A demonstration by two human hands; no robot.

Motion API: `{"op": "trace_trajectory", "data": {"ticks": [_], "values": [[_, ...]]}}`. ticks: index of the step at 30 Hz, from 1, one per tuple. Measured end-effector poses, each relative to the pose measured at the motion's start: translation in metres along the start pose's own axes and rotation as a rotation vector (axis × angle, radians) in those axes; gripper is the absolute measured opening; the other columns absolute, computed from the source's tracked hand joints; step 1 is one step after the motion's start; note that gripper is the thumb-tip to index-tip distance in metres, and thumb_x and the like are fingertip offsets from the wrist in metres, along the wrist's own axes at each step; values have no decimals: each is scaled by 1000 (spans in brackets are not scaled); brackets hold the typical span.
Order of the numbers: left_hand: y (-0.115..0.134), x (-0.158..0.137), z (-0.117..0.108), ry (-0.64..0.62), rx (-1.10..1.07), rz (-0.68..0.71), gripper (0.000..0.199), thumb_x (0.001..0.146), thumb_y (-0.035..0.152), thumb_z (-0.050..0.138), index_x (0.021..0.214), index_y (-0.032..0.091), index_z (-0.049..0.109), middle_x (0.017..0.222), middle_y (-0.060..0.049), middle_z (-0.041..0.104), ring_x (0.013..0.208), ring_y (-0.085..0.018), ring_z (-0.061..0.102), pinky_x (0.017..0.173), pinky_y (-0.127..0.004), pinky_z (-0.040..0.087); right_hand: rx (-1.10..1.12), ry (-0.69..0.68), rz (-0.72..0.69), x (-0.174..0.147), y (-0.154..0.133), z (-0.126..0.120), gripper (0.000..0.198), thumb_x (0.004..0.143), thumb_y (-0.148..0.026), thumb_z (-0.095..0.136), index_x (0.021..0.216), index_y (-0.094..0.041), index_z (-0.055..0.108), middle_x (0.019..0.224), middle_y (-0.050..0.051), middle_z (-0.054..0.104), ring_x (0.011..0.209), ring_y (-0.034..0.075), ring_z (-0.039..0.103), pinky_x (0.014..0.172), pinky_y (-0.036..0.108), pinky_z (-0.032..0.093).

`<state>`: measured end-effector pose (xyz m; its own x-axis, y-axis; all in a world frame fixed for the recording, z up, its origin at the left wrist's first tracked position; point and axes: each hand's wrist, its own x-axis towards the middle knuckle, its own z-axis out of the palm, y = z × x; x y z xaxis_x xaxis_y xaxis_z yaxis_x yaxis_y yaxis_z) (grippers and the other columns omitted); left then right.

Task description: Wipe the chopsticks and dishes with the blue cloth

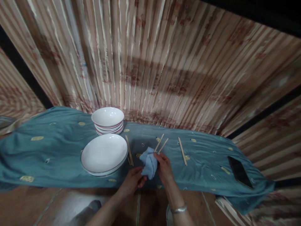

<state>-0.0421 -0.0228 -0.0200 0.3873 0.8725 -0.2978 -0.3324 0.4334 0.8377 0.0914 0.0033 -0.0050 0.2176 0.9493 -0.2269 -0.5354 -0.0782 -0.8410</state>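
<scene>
A crumpled light blue cloth [150, 163] is between my two hands over the front of the table. Two wooden chopsticks [163, 146] stick out of its upper side, spread in a narrow V; their lower ends are hidden by the cloth. My right hand [164, 166] is closed, pinching the cloth and the chopsticks where they come out. At the cloth's lower left edge my left hand [134, 179] is closed with bent fingers on the fabric. More chopsticks [129, 151] lie on the table left of the cloth, and another chopstick pair [182, 151] lies to the right.
A stack of white plates [104, 153] stands left of my hands, with stacked white bowls [107, 117] behind it. A black phone [240, 172] lies near the right end of the teal tablecloth [207, 157]. A pleated curtain [150, 62] hangs behind the table.
</scene>
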Motion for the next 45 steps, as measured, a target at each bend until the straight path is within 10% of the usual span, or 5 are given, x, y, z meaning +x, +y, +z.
{"op": "trace_trajectory", "data": {"ticks": [18,45], "values": [[-18,-9,11,-108,95,-193,43,59,54,73,64,13,64,48,3,51,37,-3,33,41,-22,16,64,200,-137,18,-48,-48,21,56,-30,79,70,-18,70,64,0,70,62,17,65,64,29,52],[-11,25,28,37,-126,-45,28,55,35,74,55,15,54,43,5,47,37,-3,30,41,-19,20,-101,-18,14,-2,-3,-16,31,53,-42,80,62,-16,68,51,-4,61,45,7,47,47,20,38]]}}
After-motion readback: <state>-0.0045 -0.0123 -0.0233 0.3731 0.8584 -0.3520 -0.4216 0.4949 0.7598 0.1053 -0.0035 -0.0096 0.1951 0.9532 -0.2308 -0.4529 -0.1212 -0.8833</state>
